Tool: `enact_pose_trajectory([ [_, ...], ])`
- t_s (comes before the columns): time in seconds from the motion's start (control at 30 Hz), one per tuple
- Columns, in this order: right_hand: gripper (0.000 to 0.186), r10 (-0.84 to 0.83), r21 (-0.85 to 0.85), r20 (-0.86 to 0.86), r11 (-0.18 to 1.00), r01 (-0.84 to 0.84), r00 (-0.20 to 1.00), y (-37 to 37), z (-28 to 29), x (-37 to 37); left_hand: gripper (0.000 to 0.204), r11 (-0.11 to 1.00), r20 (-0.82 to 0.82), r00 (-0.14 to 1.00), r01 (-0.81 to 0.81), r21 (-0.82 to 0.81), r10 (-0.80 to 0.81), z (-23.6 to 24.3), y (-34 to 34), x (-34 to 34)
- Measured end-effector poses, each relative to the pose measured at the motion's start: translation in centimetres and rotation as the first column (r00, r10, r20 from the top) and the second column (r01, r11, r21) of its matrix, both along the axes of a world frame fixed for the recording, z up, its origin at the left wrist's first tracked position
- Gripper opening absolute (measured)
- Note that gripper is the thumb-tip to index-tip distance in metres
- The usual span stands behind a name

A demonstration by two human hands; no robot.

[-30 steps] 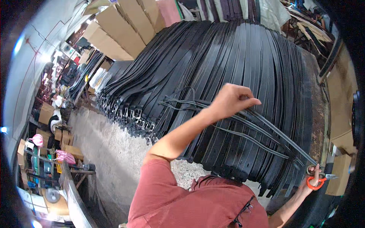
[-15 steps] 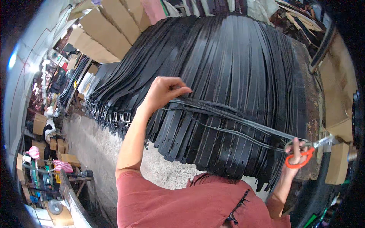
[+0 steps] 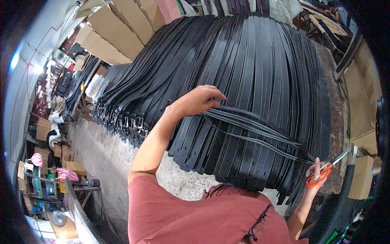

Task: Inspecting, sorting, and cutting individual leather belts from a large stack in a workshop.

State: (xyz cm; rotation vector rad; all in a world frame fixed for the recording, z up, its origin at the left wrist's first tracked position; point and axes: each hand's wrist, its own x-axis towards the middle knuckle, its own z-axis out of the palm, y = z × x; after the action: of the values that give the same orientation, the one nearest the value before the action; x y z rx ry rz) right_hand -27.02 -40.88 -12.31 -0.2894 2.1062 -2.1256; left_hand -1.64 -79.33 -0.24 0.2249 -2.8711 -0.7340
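My left hand (image 3: 198, 100) is over the left part of a bundle of thin black cords or strips (image 3: 252, 127). Its fingers are loosely bent, with a gap between thumb and forefinger; whether they touch the bundle is hard to see. The bundle lies crosswise over a wide layer of black leather belts (image 3: 243, 73), many with light stitching. My right hand (image 3: 313, 175) grips orange-handled scissors (image 3: 325, 175), blades pointing up and right. The bundle's right end reaches the fingers of this hand; whether they hold it too is hidden.
Metal belt buckles (image 3: 132, 122) hang at the left edge of the pile. Cardboard sheets (image 3: 118, 24) stand behind it at left. A worn tabletop edge (image 3: 335, 118) and a cardboard box (image 3: 361, 177) are at right. Concrete floor (image 3: 101, 150) lies left, beside a cluttered bench.
My left hand has shifted right along the bundle, and its pinched fingers have loosened and spread. The right hand with the scissors has moved slightly; the blades now tilt more upward.
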Motion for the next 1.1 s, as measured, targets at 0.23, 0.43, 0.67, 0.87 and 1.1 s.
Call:
enact_pose_trajectory([
  [0.23, 0.023, 0.086, 0.048, -0.007, 0.995, -0.086, 0.996, -1.2, 1.7, 2.7, 0.113, 0.976, 0.146, 0.988, 0.085, -0.198, -0.056, -5.3, 5.4, -3.1],
  [0.43, 0.024, -0.022, 0.024, 0.014, 0.999, 0.021, 1.0, 0.6, 1.1, 2.9, 0.106, 0.971, -0.042, 0.999, 0.0, -0.237, -0.01, -6.6, 7.5, -3.6],
  [0.67, 0.022, 0.002, 0.081, -0.06, 0.997, 0.003, 0.998, 1.6, 0.6, 3.3, 0.047, 0.816, -0.205, 0.797, -0.511, 0.27, 0.568, -4.1, 9.4, -0.7],
  [0.87, 0.028, 0.09, -0.035, -0.087, 0.995, -0.094, 0.992, -0.2, 1.1, 4.1, 0.029, -0.176, 0.172, 0.221, -0.002, 0.984, 0.96, -9.9, 5.7, 6.6],
  [1.1, 0.054, 0.381, -0.082, -0.093, 0.918, -0.388, 0.92, -3.1, 3.7, 6.0, 0.029, -0.206, 0.138, 0.403, 0.131, 0.97, 0.905, -12.0, 3.4, 5.8],
])
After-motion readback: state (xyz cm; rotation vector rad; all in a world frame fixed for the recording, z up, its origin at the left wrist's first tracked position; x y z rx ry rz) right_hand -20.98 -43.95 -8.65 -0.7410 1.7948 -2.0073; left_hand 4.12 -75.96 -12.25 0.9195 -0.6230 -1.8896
